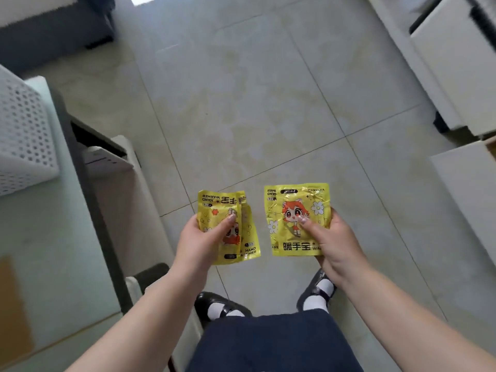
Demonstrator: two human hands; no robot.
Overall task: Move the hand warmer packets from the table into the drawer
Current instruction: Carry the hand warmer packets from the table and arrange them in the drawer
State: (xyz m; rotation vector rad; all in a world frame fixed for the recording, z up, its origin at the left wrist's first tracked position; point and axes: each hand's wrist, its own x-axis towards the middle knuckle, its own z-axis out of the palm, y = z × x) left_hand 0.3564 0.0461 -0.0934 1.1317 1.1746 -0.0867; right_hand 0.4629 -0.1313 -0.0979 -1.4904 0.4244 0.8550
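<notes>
Packets in both hands, held out over the pale tiled floor [241, 89]. The left hand [204, 242] grips what look like two overlapped yellow hand warmer packets [243, 237], thumb pressed across the front of the top one, fingers curled underneath out of sight. The top one is turned upside down, its "HAND WARMER" print reading inverted at the upper edge, while the one behind pokes out to the right with its lettering upright at the bottom corner. The right hand [332, 242] holds a single yellow packet [292, 210], thumb laid on the cartoon figure with orange hair, fingertips wrapping the right edge. White flowers and bold characters show on its crinkled face.

The two handfuls sit near each other, side by side, with a gap of floor between them. Below, a dark skirt [273, 345] and two black strap shoes [214, 304] with white socks stand on the tiles. To the left runs a glass-topped table [53, 237] carrying a white perforated basket [24, 135]; a light-coloured chair [112, 162] is tucked against its edge. On the right side stand white cabinet units [451, 63]. Whether any drawer there is open cannot be told from this angle.
</notes>
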